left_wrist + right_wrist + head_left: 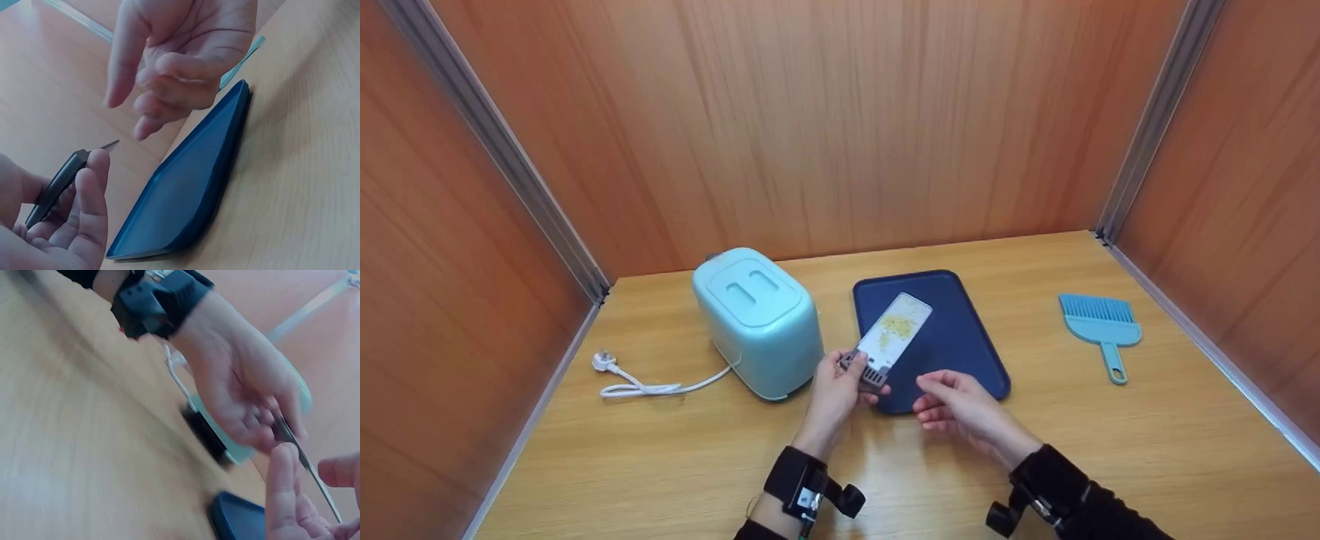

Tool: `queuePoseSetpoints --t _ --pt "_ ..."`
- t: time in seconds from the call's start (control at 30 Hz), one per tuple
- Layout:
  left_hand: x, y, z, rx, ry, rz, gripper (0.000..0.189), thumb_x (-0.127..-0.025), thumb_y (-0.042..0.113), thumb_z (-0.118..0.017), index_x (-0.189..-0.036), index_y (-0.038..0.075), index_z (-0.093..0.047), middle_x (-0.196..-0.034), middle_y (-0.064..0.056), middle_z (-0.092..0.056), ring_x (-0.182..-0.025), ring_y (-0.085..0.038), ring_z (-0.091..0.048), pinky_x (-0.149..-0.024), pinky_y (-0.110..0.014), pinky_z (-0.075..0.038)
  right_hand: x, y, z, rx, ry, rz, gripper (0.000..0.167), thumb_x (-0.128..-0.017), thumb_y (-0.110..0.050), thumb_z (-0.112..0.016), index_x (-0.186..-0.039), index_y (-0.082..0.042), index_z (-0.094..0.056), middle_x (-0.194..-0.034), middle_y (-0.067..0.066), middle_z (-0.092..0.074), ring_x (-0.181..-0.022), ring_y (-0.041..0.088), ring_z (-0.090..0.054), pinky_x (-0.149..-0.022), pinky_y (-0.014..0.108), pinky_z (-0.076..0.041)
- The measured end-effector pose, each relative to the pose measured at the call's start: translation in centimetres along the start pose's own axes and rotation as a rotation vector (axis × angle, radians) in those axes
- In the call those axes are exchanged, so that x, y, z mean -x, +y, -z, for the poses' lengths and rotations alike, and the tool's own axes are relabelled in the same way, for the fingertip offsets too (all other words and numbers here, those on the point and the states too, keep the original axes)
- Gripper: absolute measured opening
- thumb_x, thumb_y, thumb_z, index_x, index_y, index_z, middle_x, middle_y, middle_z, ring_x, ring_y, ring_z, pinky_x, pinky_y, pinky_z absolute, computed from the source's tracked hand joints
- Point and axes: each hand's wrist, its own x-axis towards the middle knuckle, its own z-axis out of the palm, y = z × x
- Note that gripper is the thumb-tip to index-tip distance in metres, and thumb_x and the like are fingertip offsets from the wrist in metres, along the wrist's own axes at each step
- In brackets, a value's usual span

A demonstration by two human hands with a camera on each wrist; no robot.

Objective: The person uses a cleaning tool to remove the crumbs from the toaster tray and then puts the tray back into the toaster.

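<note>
My left hand (pixel 831 397) grips the grey slotted end of a flat, pale crumb tray (pixel 874 345), thumb on top and fingers beneath. Yellowish crumbs (pixel 897 325) are scattered over its far half. In the left wrist view the crumb tray (pixel 59 183) shows edge-on, thin and level with the fingers. My right hand (pixel 971 412) is just to its right, fingers loosely bent and nothing between them. Below both hands lies a dark blue serving tray (pixel 960 341); the crumb tray overlaps it in the head view. A light blue toaster (pixel 780 352) stands left of my left hand.
The toaster's white cord (pixel 697 386) runs left to a plug (pixel 604 362) on the table. A small blue brush (pixel 1102 322) lies at the right. Wood-patterned panels (pixel 840 135) close off the back and both sides.
</note>
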Motion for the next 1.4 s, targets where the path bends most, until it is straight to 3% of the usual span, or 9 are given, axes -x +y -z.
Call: queuePoseSetpoints --t 0.23,0.33,0.4,0.57,0.67,0.77,1.0,1.23,1.4 --pt "0.1 0.6 0.7 0.005 -0.043 0.027 0.027 -0.116 0.020 -0.046 -0.136 0.002 -0.049 -0.112 -0.021 -0.074 -0.069 -0.016 -0.077 -0.058 -0.021 -0.057 0.6 -1.7 7.2 0.156 0.125 -0.019 0.035 -0.117 -0.029 -0.042 -0.135 -0.001 -0.055 -0.091 0.000 -0.069 -0.076 0.013 -0.066 -0.070 0.025 -0.059" --pt "0.1 0.6 1.2 0.015 -0.047 0.026 0.026 -0.116 0.019 -0.046 -0.136 0.003 -0.048 -0.110 -0.020 -0.073 -0.068 -0.016 -0.077 -0.058 -0.021 -0.057 0.3 -2.2 10.4 0.255 0.197 0.023 0.037 -0.117 -0.029 -0.042 -0.137 0.001 -0.050 -0.092 -0.001 -0.069 -0.076 0.011 -0.066 -0.069 0.025 -0.059" --pt "0.2 0.6 1.4 0.021 -0.055 0.022 0.026 -0.116 0.019 -0.046 -0.135 0.002 -0.048 -0.109 -0.020 -0.073 -0.068 -0.016 -0.077 -0.058 -0.022 -0.057 0.0 -2.3 12.7 0.381 0.276 0.052 0.039 -0.116 -0.031 -0.046 -0.137 0.002 -0.048 -0.097 0.002 -0.070 -0.080 0.011 -0.066 -0.070 0.024 -0.057" --pt "0.3 0.7 1.7 0.032 -0.067 0.016 0.026 -0.116 0.019 -0.046 -0.135 0.002 -0.049 -0.110 -0.020 -0.072 -0.068 -0.016 -0.076 -0.058 -0.021 -0.057 -0.2 -2.0 18.1 0.779 0.532 0.074 0.052 -0.110 -0.036 -0.058 -0.139 0.006 -0.046 -0.117 0.023 -0.062 -0.100 0.032 -0.060 -0.080 0.037 -0.050" --pt "0.4 0.6 1.8 0.036 -0.074 0.013 0.024 -0.116 0.019 -0.046 -0.133 0.002 -0.048 -0.111 -0.020 -0.073 -0.067 -0.016 -0.076 -0.058 -0.020 -0.055 -0.3 -1.5 20.7 0.916 0.656 0.021 0.063 -0.106 -0.041 -0.061 -0.141 0.008 -0.043 -0.128 0.036 -0.049 -0.111 0.048 -0.050 -0.090 0.052 -0.045" --pt "0.5 0.6 1.8 0.033 -0.082 0.009 0.023 -0.116 0.019 -0.045 -0.132 0.002 -0.048 -0.112 -0.020 -0.073 -0.067 -0.016 -0.076 -0.057 -0.020 -0.054 -0.4 -1.0 22.7 0.986 0.721 -0.041 0.073 -0.104 -0.046 -0.061 -0.141 0.012 -0.040 -0.132 0.043 -0.041 -0.112 0.057 -0.041 -0.097 0.064 -0.040" --pt "0.4 0.4 2.2 0.003 -0.096 -0.010 0.026 -0.116 0.019 -0.046 -0.136 0.002 -0.049 -0.109 -0.019 -0.074 -0.067 -0.017 -0.076 -0.058 -0.020 -0.052 -0.4 -0.3 25.0 1.052 0.746 -0.110 0.084 -0.105 -0.047 -0.059 -0.134 0.029 -0.037 -0.120 0.048 -0.042 -0.107 0.060 -0.045 -0.095 0.066 -0.044" --pt "0.5 0.5 2.5 -0.004 -0.096 0.005 0.026 -0.116 0.020 -0.046 -0.136 0.003 -0.049 -0.112 -0.020 -0.074 -0.068 -0.018 -0.076 -0.059 -0.021 -0.051 -0.5 -0.6 25.4 1.100 0.739 -0.062 0.054 -0.105 -0.028 -0.060 -0.113 0.025 -0.054 -0.102 0.038 -0.055 -0.094 0.052 -0.058 -0.080 0.058 -0.050" --pt "0.6 0.7 2.8 0.008 -0.093 0.010 0.024 -0.116 0.019 -0.046 -0.133 0.003 -0.049 -0.115 -0.020 -0.074 -0.069 -0.018 -0.076 -0.060 -0.021 -0.051 -0.5 -0.8 25.4 1.097 0.715 -0.067 0.041 -0.103 -0.026 -0.057 -0.099 0.015 -0.056 -0.087 0.024 -0.054 -0.081 0.040 -0.056 -0.069 0.047 -0.048"
